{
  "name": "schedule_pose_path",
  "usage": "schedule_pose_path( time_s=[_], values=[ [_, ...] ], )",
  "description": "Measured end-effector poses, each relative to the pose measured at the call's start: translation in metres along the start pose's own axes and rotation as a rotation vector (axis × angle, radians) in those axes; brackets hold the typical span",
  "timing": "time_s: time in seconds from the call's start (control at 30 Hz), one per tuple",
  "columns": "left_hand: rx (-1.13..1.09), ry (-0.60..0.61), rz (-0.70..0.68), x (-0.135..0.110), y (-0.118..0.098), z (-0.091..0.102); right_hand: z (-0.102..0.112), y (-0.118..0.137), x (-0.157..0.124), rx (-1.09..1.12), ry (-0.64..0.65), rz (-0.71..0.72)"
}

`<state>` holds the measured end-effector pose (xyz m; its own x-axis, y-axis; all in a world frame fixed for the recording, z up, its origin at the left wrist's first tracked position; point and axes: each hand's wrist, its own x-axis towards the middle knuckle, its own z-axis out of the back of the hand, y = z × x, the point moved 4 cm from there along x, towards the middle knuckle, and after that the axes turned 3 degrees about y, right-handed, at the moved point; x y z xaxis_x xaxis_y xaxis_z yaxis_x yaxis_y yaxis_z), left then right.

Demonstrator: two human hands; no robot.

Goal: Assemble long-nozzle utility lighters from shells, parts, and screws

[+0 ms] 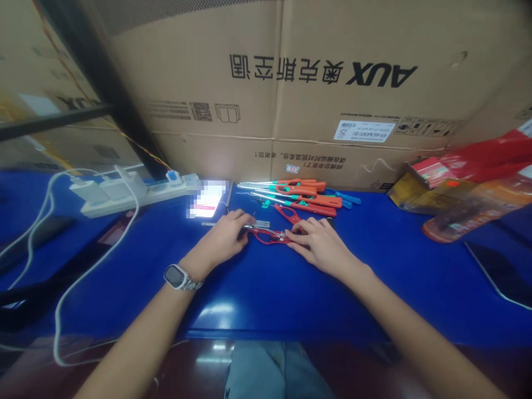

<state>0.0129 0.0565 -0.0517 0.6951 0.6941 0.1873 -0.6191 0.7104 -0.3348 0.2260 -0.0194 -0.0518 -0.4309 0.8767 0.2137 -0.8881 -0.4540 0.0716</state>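
Note:
Both my hands rest on the blue table point(266, 288) around a red lighter shell point(268, 236) that lies opened flat between them. My left hand point(224, 238), a watch point(178, 277) on its wrist, has its fingers curled on the left end of the shell, beside a thin metal tube point(257, 224). My right hand point(318, 244) pinches the right end of the shell with its fingertips. Another red shell half point(286, 213) lies just behind the hands.
A pile of long orange and teal lighters point(299, 194) lies behind the hands. A lit phone point(206, 199) and a white power strip point(124, 194) with cables sit at the left. Big cardboard boxes point(291, 83) wall the back. Red packets point(465, 188) lie at the right.

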Motion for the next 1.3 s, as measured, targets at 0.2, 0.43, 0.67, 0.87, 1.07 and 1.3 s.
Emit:
schedule_pose_path(
  time_s=[0.2, 0.43, 0.67, 0.87, 1.07, 1.3],
  values=[
    [-0.079, -0.001, -0.055, 0.001, 0.009, 0.001, 0.0, 0.0, 0.0, 0.015, 0.007, 0.002],
    [-0.175, -0.025, -0.116, 0.002, 0.016, -0.003, 0.0, -0.001, 0.0, 0.037, 0.013, 0.0],
    [-0.174, -0.036, -0.12, 0.001, 0.02, -0.005, 0.0, -0.001, 0.0, 0.044, 0.013, -0.003],
    [-0.153, -0.022, -0.14, 0.002, 0.019, -0.005, 0.0, -0.002, 0.002, 0.055, 0.016, 0.007],
    [-0.121, 0.029, -0.139, 0.001, 0.019, -0.003, -0.002, -0.013, 0.005, 0.089, 0.013, 0.02],
    [-0.144, 0.061, -0.158, 0.001, 0.018, -0.003, -0.003, -0.019, 0.007, 0.125, 0.029, 0.035]
  ],
)
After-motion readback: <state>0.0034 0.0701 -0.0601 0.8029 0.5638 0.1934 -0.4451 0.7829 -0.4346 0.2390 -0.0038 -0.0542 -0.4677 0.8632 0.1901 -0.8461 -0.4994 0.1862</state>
